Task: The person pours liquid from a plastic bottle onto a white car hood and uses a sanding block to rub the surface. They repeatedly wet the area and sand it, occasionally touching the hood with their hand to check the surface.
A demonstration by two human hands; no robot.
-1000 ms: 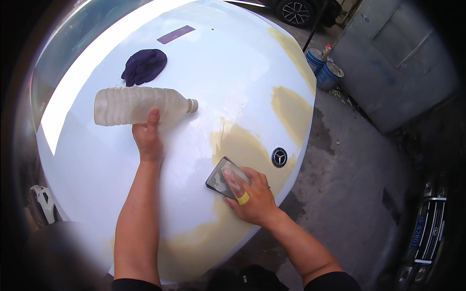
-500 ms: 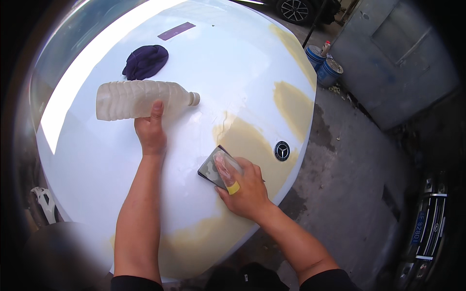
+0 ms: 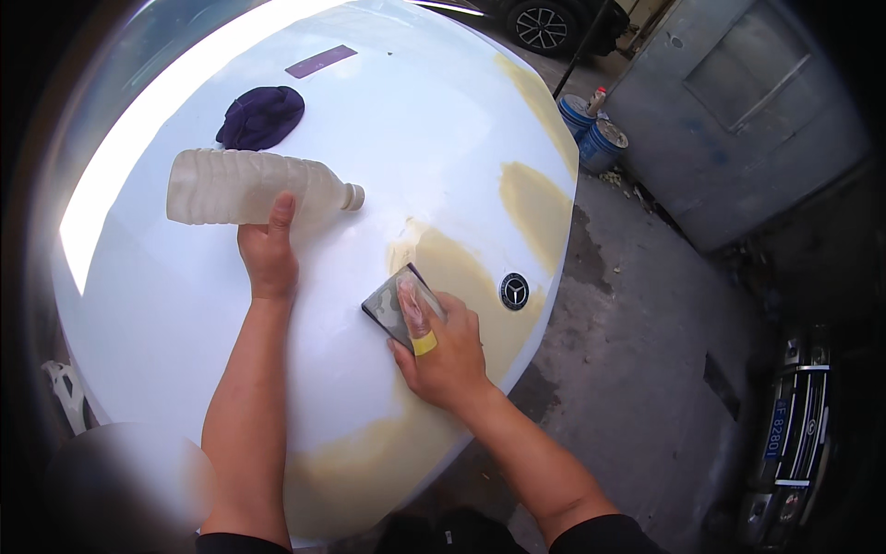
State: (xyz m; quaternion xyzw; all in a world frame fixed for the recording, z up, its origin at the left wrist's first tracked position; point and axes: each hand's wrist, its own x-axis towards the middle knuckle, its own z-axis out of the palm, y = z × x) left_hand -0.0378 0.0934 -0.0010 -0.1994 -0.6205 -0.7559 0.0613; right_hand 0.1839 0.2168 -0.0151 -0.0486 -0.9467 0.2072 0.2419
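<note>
My left hand (image 3: 266, 251) grips a large, frosted plastic bottle (image 3: 235, 185), held sideways over a white car hood (image 3: 157, 305), its cap toward the right. My right hand (image 3: 441, 355) presses a dark, flat sanding block (image 3: 388, 309) on the hood, at the edge of a beige sanded patch (image 3: 457, 277). One finger wears a clear wrap with yellow tape. A round black and silver emblem (image 3: 514, 292) sits right of that hand. Beyond the bottle lie a dark purple cloth (image 3: 260, 117) and a purple strip (image 3: 320, 61).
Blue buckets (image 3: 602, 146) stand behind the hood's right edge, beside a grey metal panel (image 3: 724, 111). A car wheel (image 3: 543, 28) shows at the top. A dark bumper with grille (image 3: 794, 415) is low on the right, and a white part (image 3: 66, 392) is at left.
My right hand has slid the block forward and to the left. My left hand has moved the bottle slightly forward, nearer the cloth. The whole view has shifted a little.
</note>
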